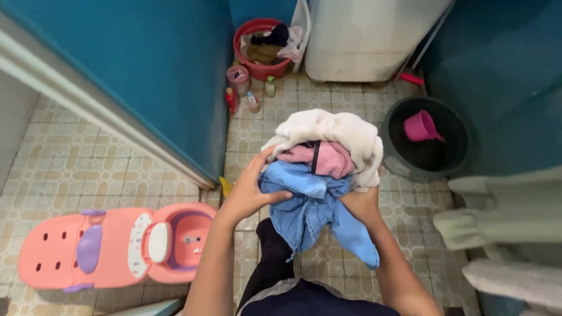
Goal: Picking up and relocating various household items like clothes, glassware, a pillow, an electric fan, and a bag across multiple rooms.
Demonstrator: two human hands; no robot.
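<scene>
Holding a bundle of clothes [322, 169] at waist height over the tiled floor [88, 152], the left hand [252, 190] clamps its blue side while the right hand [360, 202] cups it beneath. More laundry sits in the red basket [249, 67]; the black tub [453, 126] holds only a pink scoop [420, 127].

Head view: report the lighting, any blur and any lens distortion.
Head view: soft, even light with no harsh glare; the bundle of clothes between the left hand and right hand is fairly sharp, though fine detail is smeared; wide-angle bending curves the door frame and walls toward the edges; the black basin sits in dimmer shade.
</scene>
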